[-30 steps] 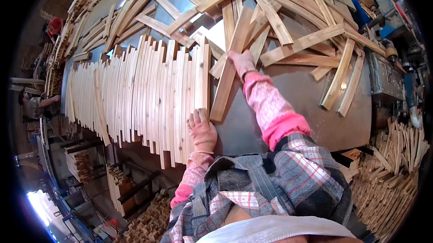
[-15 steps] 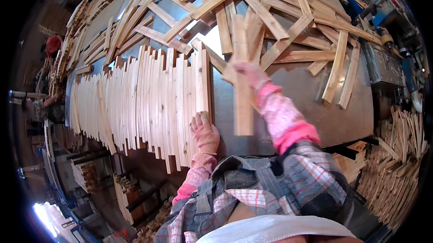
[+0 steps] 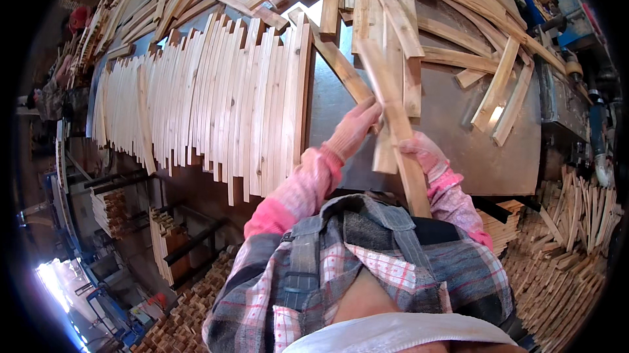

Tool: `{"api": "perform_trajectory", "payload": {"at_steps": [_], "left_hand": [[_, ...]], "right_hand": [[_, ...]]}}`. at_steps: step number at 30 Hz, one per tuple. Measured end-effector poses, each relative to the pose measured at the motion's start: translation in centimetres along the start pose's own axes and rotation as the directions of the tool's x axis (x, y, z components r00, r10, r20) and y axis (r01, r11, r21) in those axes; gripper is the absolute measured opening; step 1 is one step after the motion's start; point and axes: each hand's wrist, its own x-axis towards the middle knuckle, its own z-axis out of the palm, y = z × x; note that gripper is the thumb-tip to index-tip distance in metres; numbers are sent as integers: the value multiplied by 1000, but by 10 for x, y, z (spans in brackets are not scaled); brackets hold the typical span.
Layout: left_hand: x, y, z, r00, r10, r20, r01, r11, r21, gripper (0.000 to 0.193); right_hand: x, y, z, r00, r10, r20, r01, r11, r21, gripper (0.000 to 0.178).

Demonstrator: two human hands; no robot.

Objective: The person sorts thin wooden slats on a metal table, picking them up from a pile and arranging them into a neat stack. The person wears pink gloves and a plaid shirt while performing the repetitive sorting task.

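Note:
A wooden strip [image 3: 393, 112] is tilted in front of me over the metal table, its near end close to my body. Around its near half closes my right hand [image 3: 422, 150], from the right side. My left hand [image 3: 354, 129] has its fingers closed at the strip's left edge, farther up; its fingertips are partly hidden. Both hands wear pinkish gloves. Beneath the held strip lies another wooden strip [image 3: 385, 156]. A slanting loose strip [image 3: 341, 68] ends by my left fingers.
Left of my hands, a row of upright-lying wooden strips [image 3: 216, 97] covers the metal table [image 3: 485, 163]. Loose strips [image 3: 458, 32] pile up at the far side and right. Stacked strips [image 3: 563, 274] stand at lower right. A person in a red cap [image 3: 80, 18] is at far left.
My left hand left the row's right edge and came over to the strip. My right hand drew a strip nearer and turned it. The view shifted, so the row sits higher.

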Motion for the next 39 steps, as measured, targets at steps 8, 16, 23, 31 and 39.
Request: {"api": "perform_trajectory", "payload": {"at_steps": [8, 16, 23, 31, 39], "left_hand": [[-16, -21, 14, 986, -165, -13, 144, 894, -424, 40], [-97, -10, 2, 969, -225, -101, 215, 971, -106, 59], [-139, -32, -23, 938, 105, -330, -83, 993, 81, 76], [-92, -50, -28, 881, -22, -473, 422, 489, 764, 43], [-186, -77, -73, 782, 514, -352, 183, 350, 919, 57]], "right_hand": [[-21, -24, 8, 961, 130, -245, -219, 899, -380, 35], [90, -64, 1, 843, -195, -501, -207, 743, -637, 48], [131, -31, 82, 840, -229, -492, -139, 785, -603, 47], [157, 6, 142, 968, -91, -235, -141, 580, -803, 60], [172, -10, 180, 950, 145, -275, -306, 594, -744, 59]]}}
